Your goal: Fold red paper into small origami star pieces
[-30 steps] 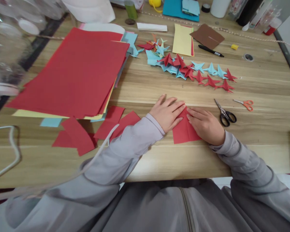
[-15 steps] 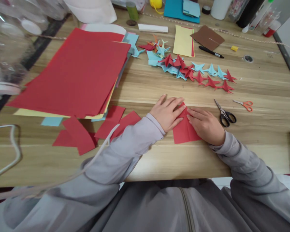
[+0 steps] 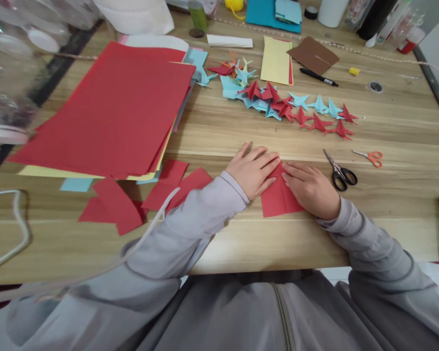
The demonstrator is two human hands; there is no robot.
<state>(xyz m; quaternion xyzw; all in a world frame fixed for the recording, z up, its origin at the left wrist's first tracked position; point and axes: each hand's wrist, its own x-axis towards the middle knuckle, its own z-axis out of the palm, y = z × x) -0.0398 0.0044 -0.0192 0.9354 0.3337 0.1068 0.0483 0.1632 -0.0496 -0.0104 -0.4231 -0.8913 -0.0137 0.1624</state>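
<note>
A square of red paper (image 3: 280, 197) lies on the table in front of me, with crease lines running across it. My left hand (image 3: 252, 170) rests flat over its upper left side, fingers spread and fingertips on the paper. From the other side my right hand (image 3: 309, 187) lies on the paper's right edge, its fingers stretched out and close together. The fingertips of both hands nearly meet near the top corner, which they partly cover. My right thumb is hidden. Black-handled scissors (image 3: 339, 173) lie just right of my right hand.
Large red sheets (image 3: 113, 112) are stacked at left, with loose red pieces (image 3: 119, 204) below. Folded paper cranes (image 3: 302, 117), red and light blue, stand in rows behind my hands. Small orange scissors (image 3: 373, 158) and a black pen (image 3: 319, 77) lie at right. A white cable (image 3: 153, 226) crosses my left sleeve.
My left fingertips have shifted very slightly down over the paper's top corner. Both hands otherwise keep their places, and the view has moved a little.
</note>
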